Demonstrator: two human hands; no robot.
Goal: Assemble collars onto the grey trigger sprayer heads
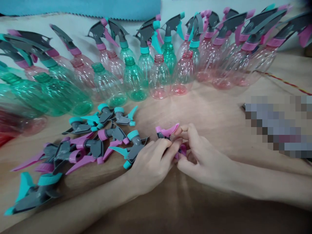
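My left hand (153, 159) is closed around a pink and grey trigger spray head (168, 130), whose pink trigger sticks out above the fingers. From the other side my right hand (195, 152) grips the same spray head, with thumb and fingers at its pink collar (182, 150). Most of the grey body is hidden by my fingers. Just left of my left hand lies a turquoise and grey spray head (135, 146). Further left is a loose pile of pink and grey spray heads (94, 148), with a turquoise one (36, 193) nearer to me.
Behind stand several open green bottles (135, 81) and open pink bottles (159, 79). Further back, bottles with spray heads fitted (145, 55) line the wall. A blurred-out object (280, 126) lies at the right, near a twisted red and yellow cord (285, 81).
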